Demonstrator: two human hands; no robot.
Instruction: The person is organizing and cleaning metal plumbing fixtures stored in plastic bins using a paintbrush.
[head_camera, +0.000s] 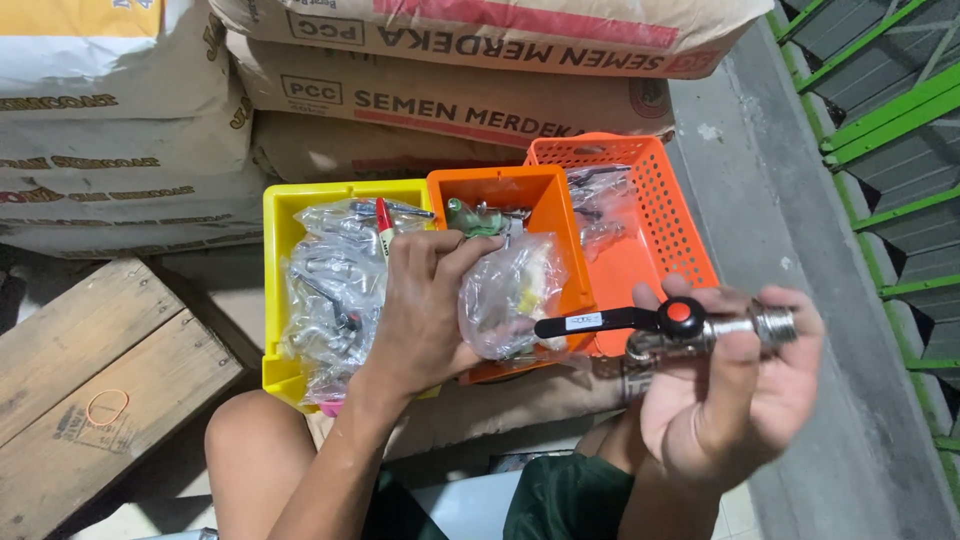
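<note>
A: Right hand (735, 385) has a chrome ball valve (700, 328) pinched across the body, fingers (740, 350) wrapped tight, black lever sticking out left, threaded end right. It's held in the air over the lap, just in front of the bins.

B: Left?

A: Left hand (420, 310) closed on a clear plastic bag (510, 295) of small fittings, held at the orange bin (545, 200).

B: Risks?

A: My read: the lever could snag that bag, or the thin film could tear and spill parts. Valve is heavy for a fingertip hold, so it could slip.

B: Bins?

A: Yellow bin (275, 300): packed with bagged metal parts. Orange bin: loose taps, one with a green handle. Orange mesh basket (660, 210): a few bagged pieces, mostly bare. All sit against stacked cement sacks (450, 100).
</note>
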